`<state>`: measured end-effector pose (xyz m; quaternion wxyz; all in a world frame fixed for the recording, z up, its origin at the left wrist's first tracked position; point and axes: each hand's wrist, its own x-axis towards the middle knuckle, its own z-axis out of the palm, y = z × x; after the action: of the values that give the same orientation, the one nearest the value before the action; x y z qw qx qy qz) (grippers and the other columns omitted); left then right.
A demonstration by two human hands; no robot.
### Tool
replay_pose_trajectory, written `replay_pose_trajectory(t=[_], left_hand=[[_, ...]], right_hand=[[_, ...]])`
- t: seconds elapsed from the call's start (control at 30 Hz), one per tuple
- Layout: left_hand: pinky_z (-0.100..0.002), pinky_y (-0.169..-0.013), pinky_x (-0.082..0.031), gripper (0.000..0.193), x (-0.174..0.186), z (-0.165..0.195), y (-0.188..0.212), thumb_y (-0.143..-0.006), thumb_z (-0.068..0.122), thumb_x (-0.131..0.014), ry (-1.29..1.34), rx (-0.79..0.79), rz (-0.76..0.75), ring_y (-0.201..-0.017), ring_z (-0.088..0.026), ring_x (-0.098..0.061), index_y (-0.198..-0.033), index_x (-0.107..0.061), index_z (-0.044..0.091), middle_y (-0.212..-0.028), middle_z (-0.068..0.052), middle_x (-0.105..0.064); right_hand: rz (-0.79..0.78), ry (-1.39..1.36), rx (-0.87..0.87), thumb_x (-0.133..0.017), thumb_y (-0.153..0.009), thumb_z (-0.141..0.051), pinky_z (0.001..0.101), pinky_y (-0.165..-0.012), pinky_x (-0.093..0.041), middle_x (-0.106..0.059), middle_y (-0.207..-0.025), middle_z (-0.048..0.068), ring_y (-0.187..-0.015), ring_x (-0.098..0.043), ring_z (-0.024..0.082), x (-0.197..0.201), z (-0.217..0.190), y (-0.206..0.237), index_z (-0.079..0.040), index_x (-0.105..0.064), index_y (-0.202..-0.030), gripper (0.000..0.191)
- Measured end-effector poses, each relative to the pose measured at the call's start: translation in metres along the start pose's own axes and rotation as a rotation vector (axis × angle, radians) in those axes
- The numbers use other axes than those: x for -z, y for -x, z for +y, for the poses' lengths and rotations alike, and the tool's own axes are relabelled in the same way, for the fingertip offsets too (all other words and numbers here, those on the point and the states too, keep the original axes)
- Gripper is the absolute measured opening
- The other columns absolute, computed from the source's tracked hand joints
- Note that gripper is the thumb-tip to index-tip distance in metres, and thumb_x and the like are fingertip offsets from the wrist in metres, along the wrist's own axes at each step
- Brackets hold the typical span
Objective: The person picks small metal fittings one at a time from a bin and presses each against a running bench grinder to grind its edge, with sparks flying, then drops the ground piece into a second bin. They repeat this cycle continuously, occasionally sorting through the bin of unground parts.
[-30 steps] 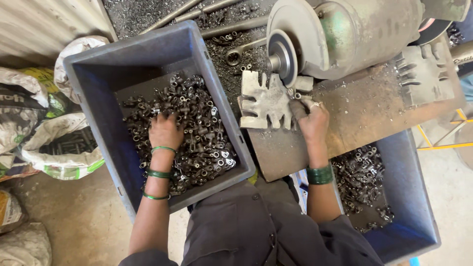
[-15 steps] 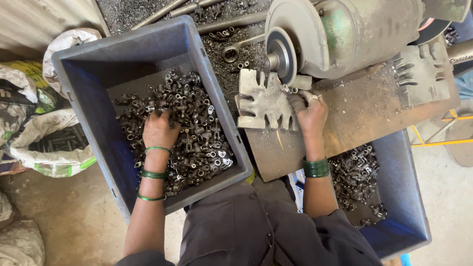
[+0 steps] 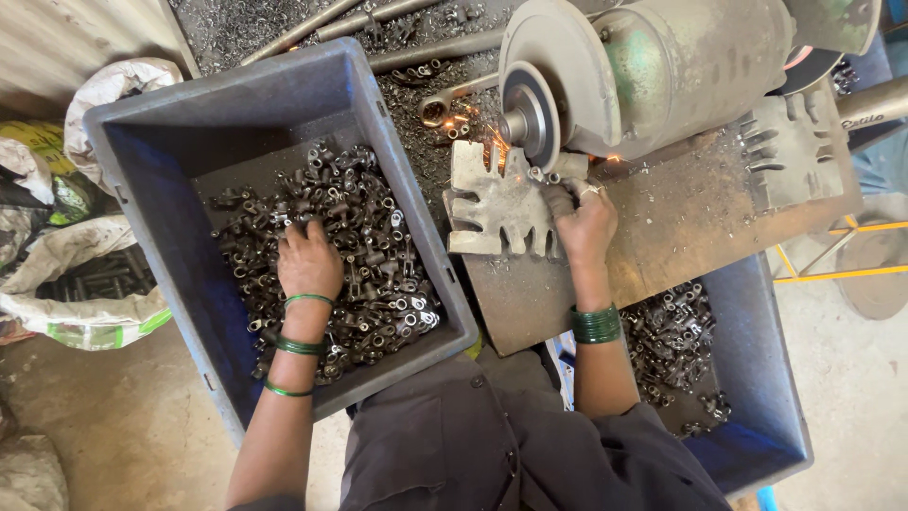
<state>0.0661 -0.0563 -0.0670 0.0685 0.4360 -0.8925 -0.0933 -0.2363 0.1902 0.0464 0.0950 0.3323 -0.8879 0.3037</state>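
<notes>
Soft, even daylight from overhead; a sharp, wide-angle view with little glare.

Light falls flat across the scene, so shadows are weak: a dim band lies inside the near wall of the large blue-grey plastic crate (image 3: pixel 161 189), and the dark heap of small metal parts (image 3: pixel 369 255) in it reads as murky detail. Orange sparks (image 3: pixel 492 147) glow beside the round grey grinding wheel (image 3: pixel 530 114). The pale concrete floor (image 3: pixel 851 378) looks slightly washed out. Straight edges bow near the corners, probably lens distortion. No motion blur shows on either hand.

L hand (image 3: pixel 307 262) palm-down, fingers curled; R hand (image 3: pixel 584 223) clenched, arm extended.
</notes>
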Motion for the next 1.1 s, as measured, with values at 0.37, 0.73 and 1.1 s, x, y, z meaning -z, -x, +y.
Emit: replay_pose_trajectory(t=[0.37,0.73,1.1], left_hand=[[-0.045,-0.081,-0.058,0.028,-0.016,-0.033,-0.007,-0.09,0.017,-0.072,0.534,0.113,0.068,-0.085,-0.037,-0.072,-0.117,-0.077,0.01,-0.106,-0.023,-0.073],[-0.032,-0.076,-0.059,0.052,0.032,-0.026,-0.012,-0.088,0.008,-0.053,2.098,0.454,-0.467,-0.095,-0.019,-0.069,-0.139,-0.058,0.001,-0.119,-0.012,-0.072],[-0.026,-0.057,-0.052,0.034,0.08,0.076,0.035,-0.097,0.019,-0.063,1.475,0.073,-0.908,-0.071,-0.016,-0.064,-0.128,-0.065,0.003,-0.095,-0.008,-0.074]], right_hand=[[0.133,-0.074,0.138,-0.089,-0.082,-0.018,0.0346,-0.066,-0.055,-0.072,-0.089,0.011,-0.075,-0.07,0.024,0.001,0.008,0.021,-0.006,-0.08,-0.098,0.022],[0.177,0.032,0.404,-0.078,-0.081,0.0,0.0411,-0.078,-0.057,-0.072,-0.097,0.011,-0.089,-0.07,0.031,0.086,0.041,0.048,-0.008,-0.077,-0.107,0.027],[-0.102,-0.078,0.074,-0.075,-0.088,-0.009,0.0377,-0.086,-0.056,-0.075,-0.109,0.009,-0.101,-0.071,0.027,0.148,-0.008,0.106,-0.011,-0.076,-0.108,0.02]])
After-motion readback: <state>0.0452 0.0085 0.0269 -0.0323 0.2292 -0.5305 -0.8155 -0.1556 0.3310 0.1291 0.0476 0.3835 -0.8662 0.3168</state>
